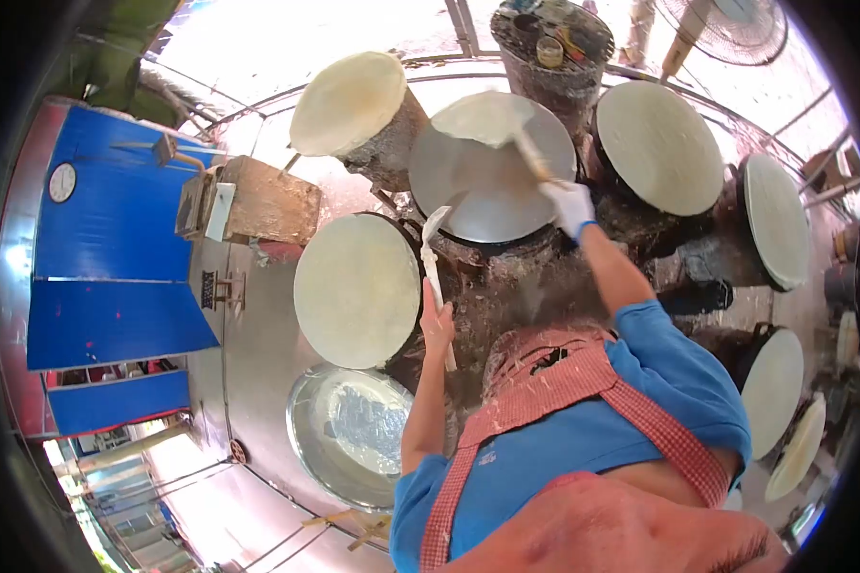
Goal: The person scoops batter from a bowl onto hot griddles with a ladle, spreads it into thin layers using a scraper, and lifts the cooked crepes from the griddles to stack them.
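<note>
My right hand, in a white glove with a blue band at the wrist, grips the handle of a flat wooden spreader, blurred by motion. The spreader reaches over a round metal griddle. Pale batter covers the griddle's far edge, and the nearer surface is bare grey metal. My bare left hand is closed around the long handle of a batter-coated ladle, whose head lies close to the griddle's left edge. Beside the left hand is a round griddle covered by a pale sheet.
A metal basin of white batter stands at lower left. More sheet-covered griddles are at the right, another at far left. A drum carries jars and tools behind. A fan and a wooden box stand farther off.
</note>
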Demonstrator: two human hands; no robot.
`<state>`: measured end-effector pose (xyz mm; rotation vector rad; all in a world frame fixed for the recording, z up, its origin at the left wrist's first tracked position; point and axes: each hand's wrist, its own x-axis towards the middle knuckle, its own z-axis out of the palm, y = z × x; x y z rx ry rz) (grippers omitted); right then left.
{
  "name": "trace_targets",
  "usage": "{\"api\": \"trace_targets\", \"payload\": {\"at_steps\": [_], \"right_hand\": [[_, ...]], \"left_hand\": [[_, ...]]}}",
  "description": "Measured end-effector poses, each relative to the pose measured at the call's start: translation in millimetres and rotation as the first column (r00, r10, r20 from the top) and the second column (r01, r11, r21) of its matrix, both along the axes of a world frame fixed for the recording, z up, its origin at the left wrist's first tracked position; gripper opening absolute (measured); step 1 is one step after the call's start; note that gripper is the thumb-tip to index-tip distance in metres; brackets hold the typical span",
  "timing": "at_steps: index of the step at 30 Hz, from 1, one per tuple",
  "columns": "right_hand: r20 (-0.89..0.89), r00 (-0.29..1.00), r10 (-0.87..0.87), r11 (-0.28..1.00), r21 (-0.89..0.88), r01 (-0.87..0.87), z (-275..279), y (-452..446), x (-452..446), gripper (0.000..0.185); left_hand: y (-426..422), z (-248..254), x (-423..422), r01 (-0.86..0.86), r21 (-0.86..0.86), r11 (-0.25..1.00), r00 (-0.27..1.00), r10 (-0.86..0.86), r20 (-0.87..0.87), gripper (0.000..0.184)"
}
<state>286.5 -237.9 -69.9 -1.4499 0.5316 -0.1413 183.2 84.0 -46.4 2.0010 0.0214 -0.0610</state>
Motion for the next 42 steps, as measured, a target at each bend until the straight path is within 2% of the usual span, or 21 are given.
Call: {"api": "trace_targets", "payload": {"at_steps": [1,4,5,6,8,10,12,14,15,17,18,20,24,27,30,32,34,37,38,40,42], "right_hand": [[-0.106,0.99,0.098,0.99,0.116,-0.085,5.6,25.6,-0.1,0.033],[-0.028,0.939,0.343,0.789,-0.534,-0.304,32.1,19.1,7.1,0.037],[-0.05,0.937,0.347,0.743,-0.595,-0.307,37.6,-4.5,4.4,0.035],[0.113,0.943,0.314,0.856,-0.462,-0.23,33.7,-28.8,-1.4,0.029],[-0.137,0.983,0.118,0.991,0.072,-0.109,36.9,-45.9,-15.1,0.025],[0.191,0.979,0.068,0.951,0.283,-0.121,-29.6,-8.3,-2.9,0.027],[-0.055,0.953,0.299,0.94,0.19,-0.284,-19.1,16.1,-0.3,0.031],[0.001,0.936,0.353,0.917,0.196,-0.346,-12.1,-16.2,11.9,0.031],[0.048,0.918,0.394,0.891,0.224,-0.394,-9.2,-30.2,15.8,0.031],[-0.152,0.913,0.378,0.915,0.209,-0.344,50.3,-73.8,9.6,0.03],[-0.137,0.961,0.24,0.928,0.322,-0.186,42.0,-79.7,15.5,0.028],[-0.143,0.955,0.26,0.94,0.264,-0.216,29.7,-56.6,24.6,0.025],[-0.166,0.822,0.545,0.794,0.418,-0.442,48.5,-44.2,15.3,0.025],[-0.188,0.815,0.548,0.826,0.274,-0.492,54.5,-95.9,39.7,0.026],[-0.142,0.899,0.413,0.89,0.271,-0.366,34.7,-93.4,75.9,0.026],[-0.217,0.823,0.525,0.845,0.254,-0.471,43.4,-64.3,63.6,0.023],[-0.123,0.719,0.683,0.699,0.396,-0.596,34.2,-70.3,48.7,0.029],[-0.215,0.693,0.688,0.72,0.325,-0.613,35.2,-114.5,53.7,0.036],[-0.185,0.719,0.67,0.743,0.164,-0.649,56.2,-122.6,62.2,0.031],[-0.116,0.785,0.608,0.769,0.329,-0.547,49.5,-127.9,100.0,0.024],[-0.148,0.727,0.671,0.739,0.214,-0.639,42.3,-107.1,102.2,0.022]], "left_hand": [[-0.1,-0.9,-5.8,-0.044,-0.051,0.998,0.996,0.04,-0.075,0.064],[5.4,2.1,-15.1,-0.111,-0.109,0.988,0.946,0.071,-0.317,0.063],[10.5,4.9,-22.2,-0.115,-0.093,0.989,0.944,0.08,-0.321,0.063],[11.1,8.0,-23.2,-0.078,0.001,0.997,0.967,0.075,-0.244,0.062],[4.2,10.9,-10.0,-0.056,0.077,0.995,0.99,0.066,-0.128,0.062],[4.3,6.0,-12.6,-0.057,0.136,0.989,0.993,0.071,-0.098,0.062],[2.9,0.2,-13.8,-0.079,0.144,0.986,0.991,0.094,-0.1,0.061],[-3.1,14.1,-14.2,-0.135,0.107,0.985,0.929,0.163,-0.332,0.061],[-0.3,4.0,-17.9,-0.151,0.115,0.982,0.931,0.18,-0.319,0.061],[8.9,-24.0,-16.9,-0.134,0.09,0.987,0.981,0.145,-0.13,0.063],[5.7,-19.5,-11.8,-0.146,0.098,0.984,0.982,0.156,-0.107,0.063],[-6.8,-1.8,-19.4,-0.202,-0.008,0.979,0.949,0.194,-0.248,0.066],[-25.8,16.9,-21.4,-0.272,-0.003,0.962,0.925,0.26,-0.279,0.066],[-21.8,5.8,-23.6,-0.265,0.039,0.963,0.923,0.265,-0.279,0.065],[-24.6,0.1,-26.4,-0.273,0.061,0.96,0.933,0.28,-0.226,0.064],[-36.5,16.7,-26.5,-0.32,0.105,0.942,0.899,0.337,-0.279,0.064],[-40.3,16.2,-35.0,-0.385,-0.047,0.922,0.872,0.347,-0.345,0.065],[-51.2,33.9,-67.3,-0.463,-0.083,0.882,0.808,0.382,-0.448,0.066],[-51.2,31.7,-74.8,-0.471,-0.081,0.878,0.808,0.393,-0.438,0.066],[-56.0,29.3,-97.9,-0.502,-0.151,0.851,0.784,0.375,-0.494,0.067],[-62.4,24.8,-109.7,-0.507,-0.165,0.846,0.78,0.368,-0.506,0.068]]}}
